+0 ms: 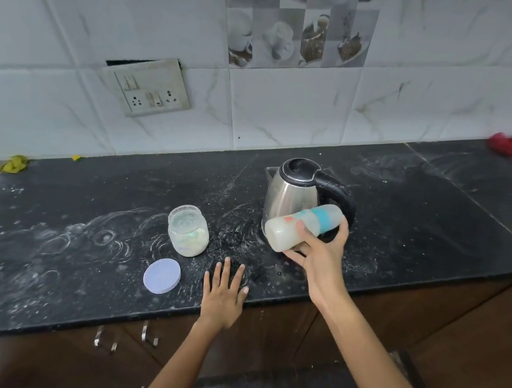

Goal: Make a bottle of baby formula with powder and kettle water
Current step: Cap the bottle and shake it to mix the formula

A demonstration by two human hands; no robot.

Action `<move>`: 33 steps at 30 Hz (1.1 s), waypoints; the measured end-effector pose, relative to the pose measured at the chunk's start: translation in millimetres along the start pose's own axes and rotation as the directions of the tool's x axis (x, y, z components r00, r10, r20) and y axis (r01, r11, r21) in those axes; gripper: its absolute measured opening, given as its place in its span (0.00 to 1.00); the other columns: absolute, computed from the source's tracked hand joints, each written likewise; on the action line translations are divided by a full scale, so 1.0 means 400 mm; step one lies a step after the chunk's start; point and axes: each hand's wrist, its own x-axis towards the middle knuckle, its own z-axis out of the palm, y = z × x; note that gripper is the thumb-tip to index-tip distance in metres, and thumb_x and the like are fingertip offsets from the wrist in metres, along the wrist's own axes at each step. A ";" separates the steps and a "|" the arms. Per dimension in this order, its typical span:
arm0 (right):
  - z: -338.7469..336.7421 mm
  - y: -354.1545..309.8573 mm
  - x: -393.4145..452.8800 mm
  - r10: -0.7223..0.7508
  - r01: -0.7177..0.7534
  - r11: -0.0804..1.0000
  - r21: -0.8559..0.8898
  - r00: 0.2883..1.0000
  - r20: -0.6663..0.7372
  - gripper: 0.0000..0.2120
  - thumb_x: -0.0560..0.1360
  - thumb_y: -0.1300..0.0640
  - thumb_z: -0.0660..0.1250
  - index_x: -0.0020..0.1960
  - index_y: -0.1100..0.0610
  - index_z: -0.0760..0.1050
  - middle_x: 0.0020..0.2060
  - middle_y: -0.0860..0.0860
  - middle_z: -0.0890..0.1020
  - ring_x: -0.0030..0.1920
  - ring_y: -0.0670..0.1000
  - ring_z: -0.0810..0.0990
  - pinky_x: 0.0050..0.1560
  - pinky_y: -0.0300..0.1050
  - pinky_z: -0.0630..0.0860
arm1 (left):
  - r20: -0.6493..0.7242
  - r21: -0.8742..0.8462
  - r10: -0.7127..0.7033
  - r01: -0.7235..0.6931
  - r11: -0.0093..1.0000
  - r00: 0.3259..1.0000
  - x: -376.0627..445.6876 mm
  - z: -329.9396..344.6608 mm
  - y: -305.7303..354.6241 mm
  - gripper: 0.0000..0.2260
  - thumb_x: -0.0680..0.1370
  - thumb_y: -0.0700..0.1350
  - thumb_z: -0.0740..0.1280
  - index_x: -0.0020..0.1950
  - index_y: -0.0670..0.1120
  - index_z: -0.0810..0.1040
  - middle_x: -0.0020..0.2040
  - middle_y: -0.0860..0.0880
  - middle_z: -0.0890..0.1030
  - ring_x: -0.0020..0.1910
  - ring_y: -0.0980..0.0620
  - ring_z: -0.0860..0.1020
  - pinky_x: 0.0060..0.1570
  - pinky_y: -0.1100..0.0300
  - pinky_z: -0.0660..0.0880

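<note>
My right hand (320,253) grips a baby bottle (294,230) filled with milky liquid, tilted almost on its side, its blue collar and clear cap pointing up to the right. It is held just in front of a steel kettle (291,193) with a black lid and handle. My left hand (225,291) rests flat on the black counter, fingers spread, holding nothing. An open glass jar of white powder (189,234) stands left of the kettle. Its pale round lid (162,275) lies on the counter, left of my left hand.
The black stone counter (62,256) is streaked with white powder and ring marks. A red cloth (509,145) lies at the far right back, yellow scraps (13,164) at the far left. A wall socket panel (148,91) sits on the tiled wall. Drawer handles (148,336) are below.
</note>
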 end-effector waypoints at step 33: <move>-0.012 -0.028 -0.010 0.067 0.020 0.964 -0.264 0.945 0.319 0.51 0.70 0.65 0.72 0.74 0.31 0.45 0.62 0.55 0.77 0.59 0.56 0.81 0.48 0.59 0.82 | -0.016 0.002 -0.009 0.009 1.000 1.000 -0.006 0.003 -0.001 0.52 0.58 0.67 0.13 0.78 0.52 0.45 0.78 0.44 0.41 0.77 0.43 0.42 0.72 0.44 0.37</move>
